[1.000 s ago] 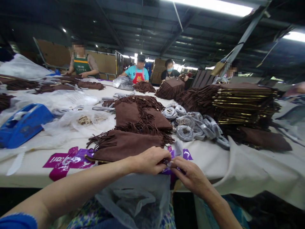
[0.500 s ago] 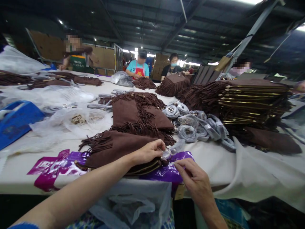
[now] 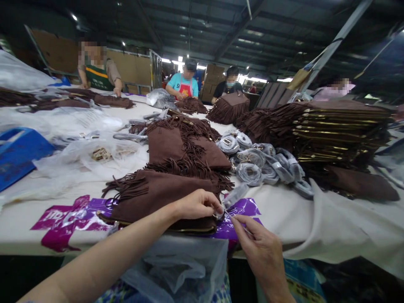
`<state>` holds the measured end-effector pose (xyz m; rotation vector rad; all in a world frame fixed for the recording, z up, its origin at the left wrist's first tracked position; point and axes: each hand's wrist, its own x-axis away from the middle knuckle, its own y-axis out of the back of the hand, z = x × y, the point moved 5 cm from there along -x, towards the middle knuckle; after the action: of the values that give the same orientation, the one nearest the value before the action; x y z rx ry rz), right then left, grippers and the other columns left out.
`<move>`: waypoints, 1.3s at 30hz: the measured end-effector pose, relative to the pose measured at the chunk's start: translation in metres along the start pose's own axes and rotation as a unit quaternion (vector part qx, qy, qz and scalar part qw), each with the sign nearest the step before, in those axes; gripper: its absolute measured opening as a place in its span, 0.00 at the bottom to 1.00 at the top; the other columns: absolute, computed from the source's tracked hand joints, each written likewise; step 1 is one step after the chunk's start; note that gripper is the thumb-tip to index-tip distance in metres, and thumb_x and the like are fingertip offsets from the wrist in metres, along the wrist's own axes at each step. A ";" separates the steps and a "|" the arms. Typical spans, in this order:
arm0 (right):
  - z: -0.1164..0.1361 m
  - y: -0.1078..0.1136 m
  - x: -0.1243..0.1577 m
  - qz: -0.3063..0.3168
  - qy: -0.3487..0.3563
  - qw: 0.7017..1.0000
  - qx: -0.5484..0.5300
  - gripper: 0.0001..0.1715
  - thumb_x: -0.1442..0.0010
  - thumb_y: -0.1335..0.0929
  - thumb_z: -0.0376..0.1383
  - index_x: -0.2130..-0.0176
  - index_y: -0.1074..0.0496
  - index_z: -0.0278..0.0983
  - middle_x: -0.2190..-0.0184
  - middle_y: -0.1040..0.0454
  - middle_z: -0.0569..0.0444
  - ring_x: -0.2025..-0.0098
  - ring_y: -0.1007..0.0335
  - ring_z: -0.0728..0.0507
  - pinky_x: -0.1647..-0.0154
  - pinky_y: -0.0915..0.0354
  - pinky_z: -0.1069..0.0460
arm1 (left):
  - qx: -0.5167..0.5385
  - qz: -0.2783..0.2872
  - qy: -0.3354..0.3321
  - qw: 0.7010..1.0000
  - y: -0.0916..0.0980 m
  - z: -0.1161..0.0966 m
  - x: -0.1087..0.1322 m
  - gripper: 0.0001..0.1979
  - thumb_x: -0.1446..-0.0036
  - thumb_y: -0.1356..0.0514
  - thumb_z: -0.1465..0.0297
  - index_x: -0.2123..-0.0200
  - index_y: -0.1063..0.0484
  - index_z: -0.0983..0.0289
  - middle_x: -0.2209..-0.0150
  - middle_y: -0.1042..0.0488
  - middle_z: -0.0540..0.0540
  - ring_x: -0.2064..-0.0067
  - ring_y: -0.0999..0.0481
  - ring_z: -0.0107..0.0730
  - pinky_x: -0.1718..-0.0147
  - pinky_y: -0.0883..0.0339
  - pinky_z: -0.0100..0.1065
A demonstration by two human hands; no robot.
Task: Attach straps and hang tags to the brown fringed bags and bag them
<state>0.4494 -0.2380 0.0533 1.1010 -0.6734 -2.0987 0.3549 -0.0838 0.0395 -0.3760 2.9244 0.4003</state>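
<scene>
A brown fringed bag (image 3: pixel 170 189) lies near the table's front edge, its gold zipper toward me. At the bag's right corner, my left hand (image 3: pixel 199 205) is closed in a pinch on a plastic-wrapped strap end (image 3: pixel 219 213). More clear wrapping (image 3: pixel 236 195) extends behind the fingertips. Just to the right, my right hand (image 3: pixel 261 240) pinches thumb against finger close to that corner; whatever is between them is too small to make out. Glossy purple plastic (image 3: pixel 249 207) lies beneath the bag and the hands.
More fringed bags (image 3: pixel 166 145) lie behind. Coiled wrapped straps (image 3: pixel 249 173) are heaped to their right, beside a tall bag stack (image 3: pixel 341 130). Left are clear plastic sheets (image 3: pixel 75 162) and a blue bin (image 3: pixel 23 153). Several co-workers stand across the table, including a person in a green apron (image 3: pixel 97 78).
My right hand's fingertips have come nearer to the left hand and the bag's corner. My left hand has shifted slightly right and down. The green-aproned co-worker has lowered both arms to the table.
</scene>
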 end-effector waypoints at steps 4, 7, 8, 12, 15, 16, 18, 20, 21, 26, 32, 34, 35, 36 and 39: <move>0.000 -0.005 0.005 0.020 -0.003 1.000 -0.015 0.14 0.37 0.36 0.42 0.69 0.25 0.41 0.75 0.23 0.59 0.76 0.27 0.48 0.72 0.37 0.56 | -0.051 0.006 -0.031 0.998 0.000 -0.004 0.003 0.16 0.55 0.42 0.83 0.63 0.20 0.68 0.61 0.25 0.56 0.61 0.25 0.31 0.59 0.32 0.28; 0.001 -0.008 0.009 0.045 0.009 0.999 -0.013 0.13 0.37 0.36 0.41 0.69 0.25 0.41 0.75 0.24 0.59 0.75 0.28 0.49 0.71 0.37 0.57 | -0.067 0.001 -0.030 0.997 0.001 -0.005 0.003 0.13 0.52 0.40 0.82 0.64 0.20 0.67 0.61 0.25 0.55 0.60 0.26 0.30 0.59 0.32 0.28; 0.000 -0.008 0.010 0.053 0.013 0.999 -0.003 0.13 0.36 0.36 0.41 0.68 0.25 0.41 0.74 0.24 0.59 0.75 0.28 0.49 0.70 0.37 0.57 | -0.069 0.000 -0.028 0.997 0.001 -0.005 0.003 0.13 0.52 0.40 0.81 0.64 0.20 0.66 0.61 0.25 0.55 0.60 0.26 0.30 0.59 0.32 0.27; -0.004 -0.006 0.011 0.080 0.060 0.993 0.056 0.15 0.34 0.38 0.42 0.66 0.26 0.40 0.71 0.22 0.56 0.75 0.28 0.49 0.70 0.38 0.56 | -0.070 -0.002 -0.022 0.997 0.001 -0.004 0.002 0.12 0.51 0.39 0.81 0.63 0.20 0.67 0.61 0.25 0.55 0.60 0.26 0.31 0.59 0.32 0.28; -0.002 -0.006 0.010 0.105 0.103 0.986 0.081 0.15 0.34 0.38 0.41 0.66 0.26 0.40 0.71 0.22 0.55 0.75 0.28 0.49 0.71 0.38 0.56 | -0.071 0.003 -0.024 0.997 0.001 -0.004 0.002 0.12 0.51 0.39 0.81 0.63 0.21 0.67 0.61 0.25 0.55 0.59 0.25 0.31 0.58 0.32 0.29; -0.001 -0.006 0.009 0.109 0.107 0.985 0.083 0.15 0.33 0.38 0.41 0.67 0.26 0.40 0.72 0.23 0.55 0.75 0.29 0.49 0.71 0.38 0.56 | -0.070 0.005 -0.025 0.997 0.001 -0.004 0.002 0.12 0.51 0.39 0.81 0.63 0.21 0.67 0.61 0.25 0.55 0.59 0.26 0.31 0.58 0.32 0.29; 0.002 -0.006 0.007 0.107 0.102 0.986 0.079 0.16 0.33 0.39 0.41 0.67 0.26 0.40 0.73 0.23 0.55 0.75 0.29 0.48 0.70 0.38 0.56 | -0.067 0.007 -0.025 0.997 0.001 -0.005 0.002 0.12 0.51 0.39 0.81 0.63 0.21 0.68 0.60 0.25 0.55 0.59 0.26 0.31 0.58 0.32 0.29; 0.005 -0.007 0.004 0.101 0.090 0.988 0.069 0.17 0.33 0.40 0.40 0.67 0.26 0.40 0.74 0.24 0.55 0.74 0.29 0.48 0.70 0.38 0.56 | -0.065 0.006 -0.026 0.998 0.001 -0.005 0.002 0.12 0.51 0.39 0.81 0.63 0.21 0.67 0.61 0.26 0.55 0.60 0.26 0.31 0.59 0.32 0.29; 0.007 -0.008 0.003 0.102 0.085 0.989 0.062 0.17 0.33 0.40 0.40 0.68 0.26 0.40 0.74 0.25 0.55 0.74 0.30 0.48 0.70 0.38 0.56 | -0.064 0.006 -0.026 0.998 0.001 -0.005 0.002 0.12 0.51 0.40 0.81 0.63 0.21 0.67 0.61 0.26 0.55 0.60 0.26 0.31 0.59 0.32 0.29; 0.008 -0.015 0.000 0.109 0.064 0.991 0.030 0.13 0.35 0.37 0.39 0.69 0.27 0.40 0.74 0.25 0.57 0.73 0.29 0.48 0.69 0.39 0.55 | -0.071 0.019 -0.038 0.997 0.000 -0.005 0.002 0.15 0.53 0.40 0.82 0.61 0.21 0.66 0.59 0.26 0.55 0.60 0.26 0.31 0.61 0.33 0.28; 0.010 -0.024 -0.002 0.118 0.070 0.990 0.010 0.12 0.35 0.37 0.38 0.67 0.26 0.40 0.72 0.24 0.56 0.71 0.27 0.47 0.69 0.38 0.55 | -0.083 0.052 -0.067 0.993 0.001 -0.007 0.004 0.22 0.57 0.43 0.86 0.58 0.23 0.67 0.55 0.28 0.57 0.56 0.27 0.34 0.57 0.32 0.31; 0.010 -0.025 -0.002 0.117 0.072 0.991 0.007 0.13 0.35 0.37 0.38 0.68 0.26 0.40 0.73 0.24 0.56 0.72 0.27 0.47 0.69 0.38 0.55 | -0.087 0.061 -0.070 0.992 0.001 -0.009 0.005 0.23 0.57 0.43 0.86 0.57 0.24 0.66 0.54 0.28 0.57 0.55 0.27 0.34 0.56 0.32 0.31; 0.010 -0.025 -0.002 0.117 0.071 0.991 0.006 0.13 0.35 0.38 0.38 0.68 0.26 0.40 0.73 0.24 0.56 0.72 0.27 0.47 0.69 0.38 0.55 | -0.088 0.062 -0.072 0.992 0.000 -0.009 0.005 0.22 0.56 0.42 0.85 0.58 0.24 0.66 0.54 0.29 0.57 0.55 0.27 0.34 0.56 0.32 0.31; 0.009 -0.025 -0.002 0.118 0.069 0.991 0.005 0.13 0.35 0.38 0.38 0.67 0.26 0.40 0.73 0.24 0.56 0.72 0.27 0.47 0.69 0.38 0.55 | -0.086 0.058 -0.073 0.992 0.000 -0.010 0.005 0.20 0.55 0.42 0.85 0.58 0.24 0.65 0.55 0.29 0.57 0.56 0.27 0.34 0.56 0.32 0.31; 0.008 -0.027 -0.001 0.122 0.067 0.990 0.004 0.13 0.35 0.37 0.39 0.67 0.26 0.40 0.73 0.24 0.56 0.72 0.27 0.46 0.69 0.38 0.55 | -0.077 0.037 -0.077 0.993 -0.001 -0.011 0.006 0.12 0.52 0.40 0.83 0.64 0.25 0.67 0.56 0.30 0.57 0.58 0.27 0.31 0.60 0.31 0.29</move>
<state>0.4350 -0.2184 0.0391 1.0938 -0.7128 -1.8009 0.3481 -0.0889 0.0487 -0.2436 2.7711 0.6377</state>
